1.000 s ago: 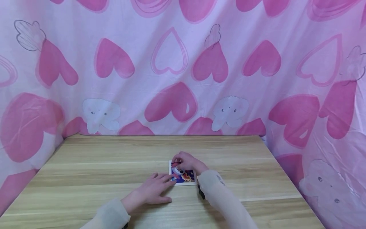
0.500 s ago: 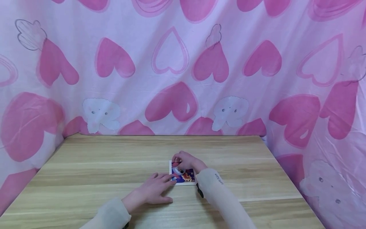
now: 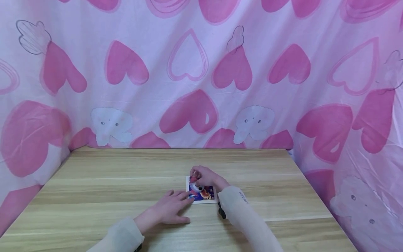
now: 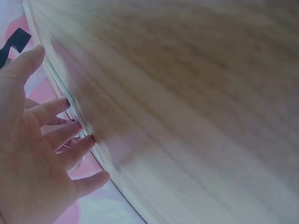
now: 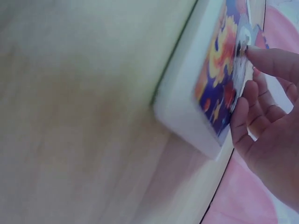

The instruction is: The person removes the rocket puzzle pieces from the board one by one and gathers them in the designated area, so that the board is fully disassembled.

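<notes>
A small, thick white-edged picture puzzle point(image 3: 206, 196) lies on the wooden table, printed in dark blue with orange, red and white shapes. My right hand point(image 3: 206, 176) is over its far left part, fingers curled down. In the right wrist view, the thumb and fingers pinch a small coloured piece point(image 5: 259, 36) at the puzzle's far edge; the fingers partly hide it. My left hand point(image 3: 172, 208) lies flat with spread fingers, fingertips at the puzzle's near left corner. Relaxed, parted fingers point(image 4: 77, 151) show from the palm side in the left wrist view.
The wooden table point(image 3: 126, 175) reaches back to a pink heart-patterned curtain point(image 3: 189, 105), which also hangs along both sides. Dark straps show near both sleeves, one of them a black strap point(image 3: 221, 210) by the right wrist.
Almost nothing differs. My right hand and forearm shift very slightly over the same part of the puzzle; my left hand stays at the near left corner.
</notes>
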A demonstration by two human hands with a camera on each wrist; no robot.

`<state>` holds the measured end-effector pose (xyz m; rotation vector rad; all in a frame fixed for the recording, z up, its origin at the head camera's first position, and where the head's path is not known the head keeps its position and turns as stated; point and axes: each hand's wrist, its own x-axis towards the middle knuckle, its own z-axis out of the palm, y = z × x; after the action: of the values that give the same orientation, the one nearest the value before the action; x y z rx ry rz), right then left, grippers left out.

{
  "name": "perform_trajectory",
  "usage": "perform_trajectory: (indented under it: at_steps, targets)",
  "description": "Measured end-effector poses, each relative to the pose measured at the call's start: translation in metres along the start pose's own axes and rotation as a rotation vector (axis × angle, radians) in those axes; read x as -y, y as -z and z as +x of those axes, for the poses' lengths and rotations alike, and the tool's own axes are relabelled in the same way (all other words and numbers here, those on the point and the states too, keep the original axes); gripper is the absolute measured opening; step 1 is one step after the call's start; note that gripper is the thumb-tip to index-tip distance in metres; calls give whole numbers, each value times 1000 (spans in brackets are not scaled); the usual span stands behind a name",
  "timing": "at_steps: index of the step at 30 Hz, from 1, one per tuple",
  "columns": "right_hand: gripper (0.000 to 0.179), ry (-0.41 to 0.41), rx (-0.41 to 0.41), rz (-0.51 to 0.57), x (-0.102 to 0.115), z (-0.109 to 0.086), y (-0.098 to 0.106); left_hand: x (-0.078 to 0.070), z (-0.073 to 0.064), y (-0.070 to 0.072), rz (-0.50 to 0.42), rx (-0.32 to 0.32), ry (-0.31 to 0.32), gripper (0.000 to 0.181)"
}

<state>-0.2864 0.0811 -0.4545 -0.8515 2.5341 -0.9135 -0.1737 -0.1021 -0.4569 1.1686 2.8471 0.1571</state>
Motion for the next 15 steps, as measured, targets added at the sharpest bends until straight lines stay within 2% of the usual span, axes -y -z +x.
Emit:
perform_trajectory:
  at_steps: [7,15]
  targets:
    - [26,-5,-49,92,-3,-5,2,-1,0,1,-9,4,0,68]
    - [19,2,-25,182,-7,-8,4,-1,-1,2,-24,15,5,68]
